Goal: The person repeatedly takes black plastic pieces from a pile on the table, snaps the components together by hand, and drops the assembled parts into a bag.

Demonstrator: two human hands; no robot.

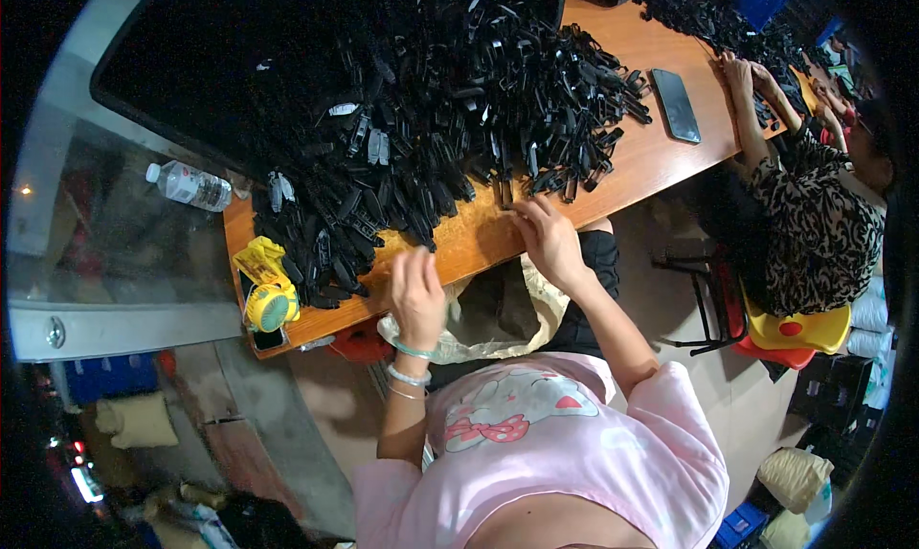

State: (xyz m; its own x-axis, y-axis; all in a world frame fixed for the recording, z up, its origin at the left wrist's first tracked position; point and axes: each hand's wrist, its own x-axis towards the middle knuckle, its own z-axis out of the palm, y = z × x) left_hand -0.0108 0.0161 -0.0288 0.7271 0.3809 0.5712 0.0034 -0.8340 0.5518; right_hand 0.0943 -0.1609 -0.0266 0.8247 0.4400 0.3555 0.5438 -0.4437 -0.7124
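Observation:
A large pile of small black plastic clip-like parts (431,99) covers much of the wooden table (613,180). At the pile's near edge, my left hand (418,286) has its fingers bent and close together, next to a few parts. Whatever those fingertips hold, if anything, is hidden. My right hand (550,238) lies farther right over the table's front edge. Its thumb and forefinger come together in a pinch beside a black part, and I cannot make out what is between them. Under both hands, an open pale plastic bag (550,319) hangs below the table edge.
A yellow tape roll or similar round thing (273,305) sits at the table's left corner, with a clear bottle (191,186) beyond. A phone (676,105) lies right of the pile. Another person (814,224) works farther right, near a yellow stool (795,329).

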